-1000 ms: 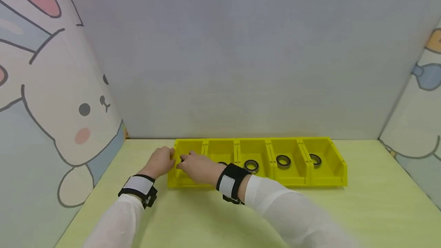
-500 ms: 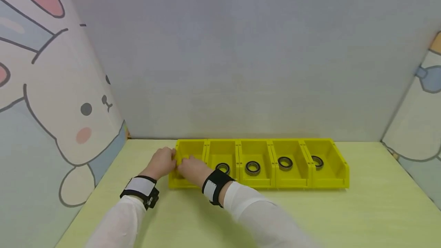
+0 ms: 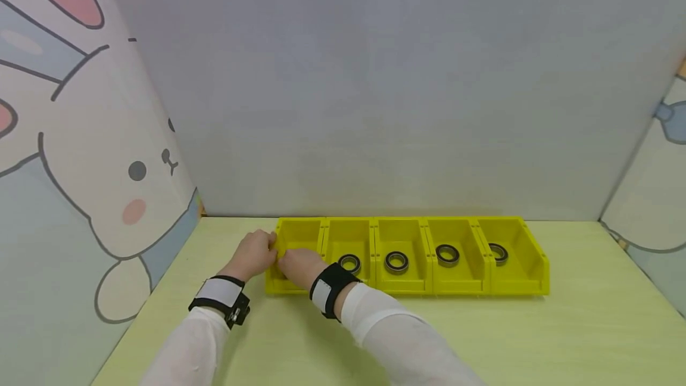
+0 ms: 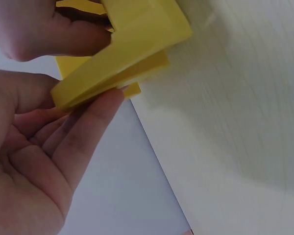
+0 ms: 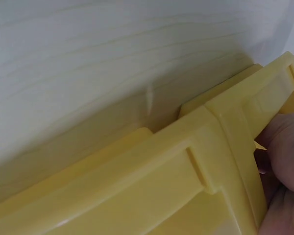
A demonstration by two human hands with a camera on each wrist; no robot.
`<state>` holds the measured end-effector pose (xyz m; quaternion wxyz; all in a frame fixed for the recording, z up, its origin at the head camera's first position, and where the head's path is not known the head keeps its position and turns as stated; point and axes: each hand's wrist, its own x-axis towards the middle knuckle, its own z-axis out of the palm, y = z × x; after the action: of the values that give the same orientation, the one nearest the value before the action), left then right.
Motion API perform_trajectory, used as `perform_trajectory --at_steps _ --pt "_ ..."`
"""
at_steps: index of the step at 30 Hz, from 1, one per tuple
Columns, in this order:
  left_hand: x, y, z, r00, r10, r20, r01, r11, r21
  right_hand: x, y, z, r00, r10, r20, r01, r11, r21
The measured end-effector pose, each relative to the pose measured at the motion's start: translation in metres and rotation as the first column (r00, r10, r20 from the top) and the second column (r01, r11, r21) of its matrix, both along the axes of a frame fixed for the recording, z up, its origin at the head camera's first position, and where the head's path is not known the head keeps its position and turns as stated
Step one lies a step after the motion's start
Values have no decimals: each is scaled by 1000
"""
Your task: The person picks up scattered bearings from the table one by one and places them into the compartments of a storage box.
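Note:
At the leftmost yellow bin (image 3: 300, 228) of a joined row, my left hand (image 3: 256, 253) pinches the outer side wall. In the left wrist view the thumb and fingers of that left hand (image 4: 54, 142) lie on either side of the wall. My right hand (image 3: 302, 267) reaches into the same bin, its fingertips mostly hidden. Between its fingers a dark edge of a bearing (image 4: 104, 20) shows in the left wrist view. The right wrist view catches only part of the right hand (image 5: 286, 156), behind the bin's yellow divider (image 5: 235, 161).
The other bins hold one bearing each: a bearing (image 3: 349, 272) beside my right hand, a bearing (image 3: 396, 270) in the middle bin, a bearing (image 3: 447, 264) and a bearing (image 3: 504, 255) further right. The row stands on a pale green table (image 3: 536, 338) before a grey wall (image 3: 396, 88).
My right hand has moved left and down into the leftmost bin with the dark bearing, uncovering the bearing in the second bin. The left hand keeps its grip on the wall.

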<state>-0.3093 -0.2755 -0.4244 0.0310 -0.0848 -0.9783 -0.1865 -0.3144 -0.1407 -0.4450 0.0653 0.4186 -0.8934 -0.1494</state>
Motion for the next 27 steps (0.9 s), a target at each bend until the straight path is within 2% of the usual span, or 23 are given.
perform_trajectory --at_steps 9,12,15,18,22,25,27 --pt "-2 0 -1 1000 -4 -1 4 1000 16 -4 -1 -3 998 -54 12 54 997 -61" --pt "-3 0 -2 1000 -2 1 2 1000 27 -3 5 0 999 -7 -32 6 999 -37" --pt "-4 -1 -3 1000 -8 7 8 999 41 2 19 14 996 61 -72 -61 998 10" --pt "-4 -3 -2 999 -5 37 2 996 86 9 46 38 997 66 -32 -65 998 19" --pt "1 -10 -4 992 42 116 -63 981 184 19 97 69 998 28 50 -26 998 -50" --pt "5 -13 -7 989 62 138 -87 979 185 27 144 88 999 31 28 -28 994 -102" --pt "8 -14 -9 989 63 131 -81 987 139 32 176 96 999 28 -24 -31 990 -136"
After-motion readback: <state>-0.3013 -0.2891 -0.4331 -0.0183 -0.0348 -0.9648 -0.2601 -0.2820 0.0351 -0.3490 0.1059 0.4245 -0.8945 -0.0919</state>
